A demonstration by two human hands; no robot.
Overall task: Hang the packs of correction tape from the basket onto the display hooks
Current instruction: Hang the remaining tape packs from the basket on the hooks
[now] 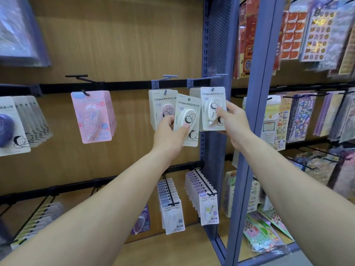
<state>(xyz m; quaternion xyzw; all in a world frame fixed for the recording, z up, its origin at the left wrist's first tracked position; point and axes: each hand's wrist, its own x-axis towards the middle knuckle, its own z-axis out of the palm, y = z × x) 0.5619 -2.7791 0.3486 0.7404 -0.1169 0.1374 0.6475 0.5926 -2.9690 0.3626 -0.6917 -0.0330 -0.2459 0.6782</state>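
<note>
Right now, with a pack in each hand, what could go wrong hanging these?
1. The right hand pinches the right pack at the right hook; whether its hole is threaded isn't clear, so letting go could drop it.
2. The left pack is tilted in the left hand, overlapping the hung pack; it may knock that pack or miss the hook.

L hand (169, 131) grips a white pack (187, 120), tilted, near centre. R hand (233, 121), at its 3 o'clock, pinches a 2nd pack (211, 108), upright, top just under a blue hook (207, 78). Pink pack (92, 116) hangs at 9 o'clock; sticker sheets (307, 116) hang at far 3 o'clock.
</note>
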